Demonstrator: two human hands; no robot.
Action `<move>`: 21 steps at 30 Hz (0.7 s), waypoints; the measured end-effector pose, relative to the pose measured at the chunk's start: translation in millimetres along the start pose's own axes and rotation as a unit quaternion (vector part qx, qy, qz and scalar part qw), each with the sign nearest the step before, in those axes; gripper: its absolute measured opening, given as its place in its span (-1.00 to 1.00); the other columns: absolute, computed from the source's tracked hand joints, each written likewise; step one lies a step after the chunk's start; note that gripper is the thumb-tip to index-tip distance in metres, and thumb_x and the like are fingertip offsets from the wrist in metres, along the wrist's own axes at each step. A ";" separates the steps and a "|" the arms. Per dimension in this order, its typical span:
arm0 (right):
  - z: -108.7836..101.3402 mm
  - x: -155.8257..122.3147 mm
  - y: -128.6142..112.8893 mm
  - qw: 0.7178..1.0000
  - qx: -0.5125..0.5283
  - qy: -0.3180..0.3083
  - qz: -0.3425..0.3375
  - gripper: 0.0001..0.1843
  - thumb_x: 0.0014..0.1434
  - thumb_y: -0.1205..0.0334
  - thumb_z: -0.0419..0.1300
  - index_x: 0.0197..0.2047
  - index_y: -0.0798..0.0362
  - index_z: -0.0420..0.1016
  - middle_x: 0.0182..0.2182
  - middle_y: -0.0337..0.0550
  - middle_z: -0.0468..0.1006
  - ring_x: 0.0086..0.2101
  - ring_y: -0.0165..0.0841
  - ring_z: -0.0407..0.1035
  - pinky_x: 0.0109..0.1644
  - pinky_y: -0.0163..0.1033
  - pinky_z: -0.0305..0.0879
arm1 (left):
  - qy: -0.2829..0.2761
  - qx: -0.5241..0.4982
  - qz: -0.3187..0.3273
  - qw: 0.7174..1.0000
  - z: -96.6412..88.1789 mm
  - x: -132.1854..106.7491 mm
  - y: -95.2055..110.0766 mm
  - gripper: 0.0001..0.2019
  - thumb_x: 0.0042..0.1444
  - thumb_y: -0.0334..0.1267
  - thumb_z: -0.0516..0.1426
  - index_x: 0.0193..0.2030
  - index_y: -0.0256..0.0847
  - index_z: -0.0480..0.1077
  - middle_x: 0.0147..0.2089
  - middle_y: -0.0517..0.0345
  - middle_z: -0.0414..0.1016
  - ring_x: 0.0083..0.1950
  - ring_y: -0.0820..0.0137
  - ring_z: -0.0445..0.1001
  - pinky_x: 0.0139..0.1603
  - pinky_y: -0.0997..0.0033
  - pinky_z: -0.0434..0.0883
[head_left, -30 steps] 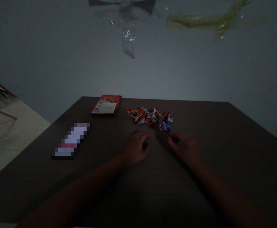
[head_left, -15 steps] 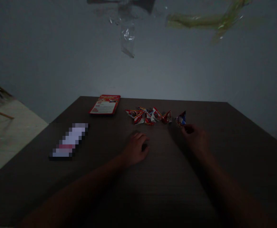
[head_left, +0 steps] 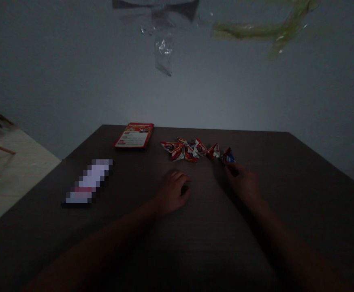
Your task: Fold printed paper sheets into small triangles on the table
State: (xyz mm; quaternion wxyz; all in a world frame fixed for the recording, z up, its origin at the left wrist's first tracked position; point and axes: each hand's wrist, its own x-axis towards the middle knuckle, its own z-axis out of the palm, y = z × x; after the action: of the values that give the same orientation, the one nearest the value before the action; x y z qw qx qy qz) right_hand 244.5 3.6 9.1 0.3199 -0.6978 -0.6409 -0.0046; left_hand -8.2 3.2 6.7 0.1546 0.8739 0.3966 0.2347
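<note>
The room is dim. A row of several small folded red and white paper shapes (head_left: 190,149) lies on a dark table (head_left: 301,194). At the row's right end sits a blue and white folded shape (head_left: 227,156). My right hand (head_left: 242,183) rests just below it, fingertips pinched at its lower edge. My left hand (head_left: 173,191) rests on the table below the row, fingers curled under, touching none of the shapes.
A red and white printed card (head_left: 134,135) lies at the table's far left. A blurred-out flat rectangular object (head_left: 88,182) lies on the left side. A grey wall stands behind the table, with clear plastic (head_left: 164,50) hanging on it. Tiled floor shows at left.
My right hand carried the blue folded shape from the table's middle out to the right, then set it down at the right end of the row. My left hand stayed put.
</note>
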 end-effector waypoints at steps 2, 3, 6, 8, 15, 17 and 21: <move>1.4 -5.2 -4.4 0.999 -0.003 -0.018 -0.033 -0.72 0.11 0.18 0.11 -0.17 0.06 0.56 -0.29 -0.06 0.62 -0.38 -0.21 0.52 -0.28 -0.18 0.38 | 0.001 -0.003 0.003 1.000 -1.0 -0.1 -0.2 -0.76 0.05 -0.35 0.08 -0.10 -0.21 0.32 -0.09 0.05 0.38 -0.03 0.26 0.32 0.00 0.22 0.31; 2.1 -7.4 -6.2 0.998 -0.009 -0.031 -0.047 -0.73 0.11 0.18 0.11 -0.19 0.06 0.56 -0.29 -0.06 0.62 -0.38 -0.22 0.51 -0.28 -0.18 0.38 | 0.001 -0.003 0.005 1.000 -1.6 -0.1 -0.3 -0.77 0.05 -0.35 0.08 -0.11 -0.21 0.32 -0.10 0.05 0.38 -0.03 0.27 0.31 0.00 0.23 0.31; 3.6 -10.9 -8.6 0.997 -0.031 -0.050 -0.054 -0.74 0.12 0.14 0.11 -0.22 0.04 0.55 -0.28 -0.06 0.61 -0.38 -0.23 0.50 -0.31 -0.19 0.38 | 0.001 0.000 0.007 1.000 -3.1 -0.3 -0.2 -0.79 0.05 -0.35 0.08 -0.13 -0.21 0.32 -0.10 0.05 0.38 -0.04 0.27 0.31 0.00 0.22 0.31; 3.7 -10.2 -7.1 0.997 -0.039 -0.036 -0.048 -0.74 0.12 0.12 0.10 -0.22 0.05 0.53 -0.27 -0.04 0.60 -0.38 -0.23 0.49 -0.32 -0.19 0.36 | -0.001 -0.001 0.007 1.000 -3.4 -0.5 -0.2 -0.80 0.06 -0.34 0.08 -0.13 -0.20 0.32 -0.10 0.05 0.38 -0.03 0.27 0.31 0.01 0.23 0.31; 8.0 1.0 7.1 0.998 -0.039 0.014 -0.036 -0.66 0.09 0.10 0.12 -0.14 0.14 0.47 -0.26 0.03 0.53 -0.28 -0.20 0.43 -0.21 -0.13 0.34 | 0.001 -0.005 0.004 1.000 -0.9 -0.6 -2.0 -0.79 0.06 -0.33 0.08 -0.12 -0.20 0.33 -0.10 0.05 0.37 -0.04 0.27 0.31 0.00 0.22 0.31; 11.0 3.2 9.8 0.999 -0.036 -0.003 -0.033 -0.61 0.08 0.10 0.13 -0.08 0.15 0.45 -0.23 0.05 0.52 -0.26 -0.19 0.43 -0.18 -0.11 0.34 | 0.002 -0.005 0.006 1.000 -1.2 -0.7 -1.6 -0.79 0.06 -0.34 0.08 -0.12 -0.21 0.33 -0.11 0.05 0.38 -0.04 0.27 0.31 0.00 0.22 0.31; 13.4 3.7 9.9 0.998 -0.033 -0.040 -0.037 -0.56 0.07 0.09 0.15 -0.03 0.16 0.43 -0.15 0.09 0.51 -0.20 -0.15 0.42 -0.11 -0.07 0.33 | 0.000 -0.010 0.006 1.000 -3.8 -0.7 -0.9 -0.79 0.07 -0.35 0.07 -0.12 -0.22 0.33 -0.11 0.04 0.38 -0.04 0.28 0.32 0.00 0.23 0.32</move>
State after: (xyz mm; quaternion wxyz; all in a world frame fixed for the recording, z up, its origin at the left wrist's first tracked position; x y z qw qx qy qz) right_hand 248.6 13.2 -4.3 0.2702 -0.6833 -0.6782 -0.0094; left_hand -11.2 3.5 9.2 0.1616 0.8744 0.3895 0.2398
